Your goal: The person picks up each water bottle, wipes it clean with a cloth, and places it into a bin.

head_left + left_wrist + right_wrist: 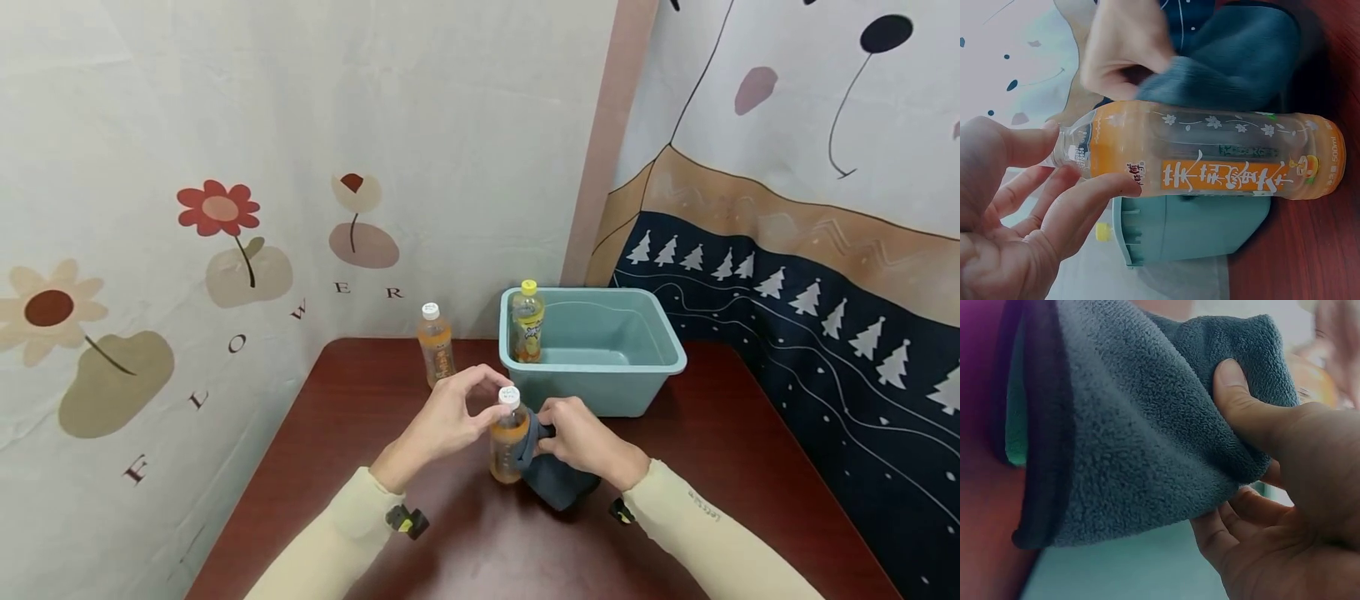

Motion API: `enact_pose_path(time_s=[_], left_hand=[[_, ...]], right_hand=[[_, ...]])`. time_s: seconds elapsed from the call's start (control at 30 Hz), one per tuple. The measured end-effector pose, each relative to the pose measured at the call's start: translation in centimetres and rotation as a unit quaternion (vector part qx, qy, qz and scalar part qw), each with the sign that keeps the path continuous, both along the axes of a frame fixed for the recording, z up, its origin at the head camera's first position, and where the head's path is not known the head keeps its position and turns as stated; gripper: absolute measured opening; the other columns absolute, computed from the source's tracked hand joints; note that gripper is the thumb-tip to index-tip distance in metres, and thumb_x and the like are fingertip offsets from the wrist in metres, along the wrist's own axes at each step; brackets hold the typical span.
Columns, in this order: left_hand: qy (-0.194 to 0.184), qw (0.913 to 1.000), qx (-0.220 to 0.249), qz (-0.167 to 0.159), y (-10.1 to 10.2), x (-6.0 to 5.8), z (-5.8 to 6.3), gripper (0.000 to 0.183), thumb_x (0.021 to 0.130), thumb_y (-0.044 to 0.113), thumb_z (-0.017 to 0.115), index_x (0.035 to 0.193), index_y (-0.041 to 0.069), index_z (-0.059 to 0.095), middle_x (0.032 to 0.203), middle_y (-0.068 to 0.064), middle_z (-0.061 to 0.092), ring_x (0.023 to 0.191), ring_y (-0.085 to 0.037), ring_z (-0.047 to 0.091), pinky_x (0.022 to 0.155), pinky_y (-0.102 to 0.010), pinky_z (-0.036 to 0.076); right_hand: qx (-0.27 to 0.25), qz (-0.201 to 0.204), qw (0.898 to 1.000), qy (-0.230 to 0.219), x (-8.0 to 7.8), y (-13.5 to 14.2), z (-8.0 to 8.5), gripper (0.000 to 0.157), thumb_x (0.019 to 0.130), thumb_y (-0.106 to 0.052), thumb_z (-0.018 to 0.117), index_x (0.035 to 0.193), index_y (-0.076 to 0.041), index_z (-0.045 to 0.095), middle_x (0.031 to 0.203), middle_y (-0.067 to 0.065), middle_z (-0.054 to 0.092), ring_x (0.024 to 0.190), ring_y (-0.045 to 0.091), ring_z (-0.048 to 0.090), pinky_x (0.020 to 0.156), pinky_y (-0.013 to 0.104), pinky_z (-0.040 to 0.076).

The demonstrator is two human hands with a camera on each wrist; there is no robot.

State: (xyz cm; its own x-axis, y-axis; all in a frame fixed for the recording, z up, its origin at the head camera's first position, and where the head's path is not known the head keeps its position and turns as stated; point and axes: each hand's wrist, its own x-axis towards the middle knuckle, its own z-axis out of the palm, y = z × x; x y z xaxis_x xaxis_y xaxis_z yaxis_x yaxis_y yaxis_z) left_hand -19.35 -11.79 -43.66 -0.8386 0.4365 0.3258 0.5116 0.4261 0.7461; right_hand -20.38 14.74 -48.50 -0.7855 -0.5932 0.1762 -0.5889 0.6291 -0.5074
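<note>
An upright drink bottle [505, 457] with a white cap and amber contents stands on the table in front of me. My left hand [452, 411] holds it near the neck, thumb and fingers around the upper part. In the left wrist view the orange label of the bottle [1222, 175] faces the camera. My right hand [579, 431] pinches a dark blue-grey cloth [558, 482] against the bottle's right side. The right wrist view shows the towel-like cloth [1129, 444] folded between thumb and fingers, its hemmed edge hanging loose.
Behind my right hand is a pale teal plastic bin [592, 387], with a yellow-capped bottle [528, 325] standing in its left end. Another white-capped amber bottle [437, 346] stands left of the bin. The dark red table [345, 417] meets a printed curtain at the back.
</note>
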Motion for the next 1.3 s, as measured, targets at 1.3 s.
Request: enact_pose_path(time_s=[1.3], left_hand=[[0.019,0.9994,-0.014,0.024,-0.1,0.4,-0.1,0.029,0.105,0.015,0.09,0.13,0.021,0.078,0.116,0.001,0.083,0.11,-0.016,0.08,0.104,-0.043,0.068]], right_hand=[[-0.025,-0.02,0.999,-0.011,0.1,-0.1,2.5,0.013,0.098,-0.012,0.096,0.11,-0.016,0.094,0.099,-0.004,0.08,0.092,0.004,0.069,0.076,0.023,0.056]])
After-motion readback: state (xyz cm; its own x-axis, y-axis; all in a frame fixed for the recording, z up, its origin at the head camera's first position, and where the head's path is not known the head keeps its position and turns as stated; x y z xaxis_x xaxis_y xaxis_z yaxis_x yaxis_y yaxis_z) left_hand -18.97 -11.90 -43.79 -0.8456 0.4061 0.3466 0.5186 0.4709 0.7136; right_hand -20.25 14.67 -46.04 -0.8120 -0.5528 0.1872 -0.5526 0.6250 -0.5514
